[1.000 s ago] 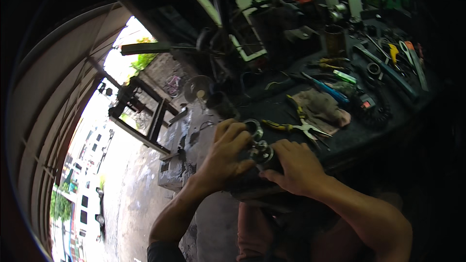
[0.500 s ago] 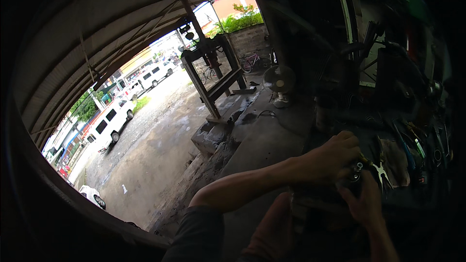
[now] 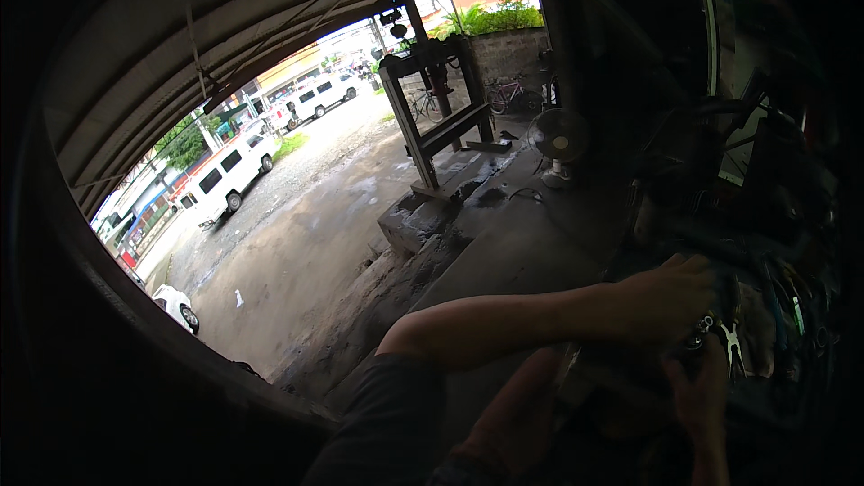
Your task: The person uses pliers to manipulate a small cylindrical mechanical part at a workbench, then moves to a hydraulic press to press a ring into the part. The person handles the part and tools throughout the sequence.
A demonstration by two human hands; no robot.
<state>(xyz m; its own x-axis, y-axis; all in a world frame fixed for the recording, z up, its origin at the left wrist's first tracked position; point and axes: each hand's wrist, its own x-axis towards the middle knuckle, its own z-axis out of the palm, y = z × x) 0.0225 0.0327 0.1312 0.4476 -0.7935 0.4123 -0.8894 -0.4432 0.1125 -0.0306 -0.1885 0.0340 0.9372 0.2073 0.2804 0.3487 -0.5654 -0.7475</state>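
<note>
Our head has turned left toward the street, so our hands now sit low right. Our left hand (image 3: 661,306) and right hand (image 3: 697,391) both stay closed around a small metal part (image 3: 697,337) by the dark desk (image 3: 765,396).

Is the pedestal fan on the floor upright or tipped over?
Upright: the pedestal fan stands on its base, round head on top facing the camera.

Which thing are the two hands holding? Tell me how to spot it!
Find the dark workbench on the right. At its near edge the left hand and right hand meet around a small shiny metal part. It glints silver, unlike the coloured tool handles behind.
</note>
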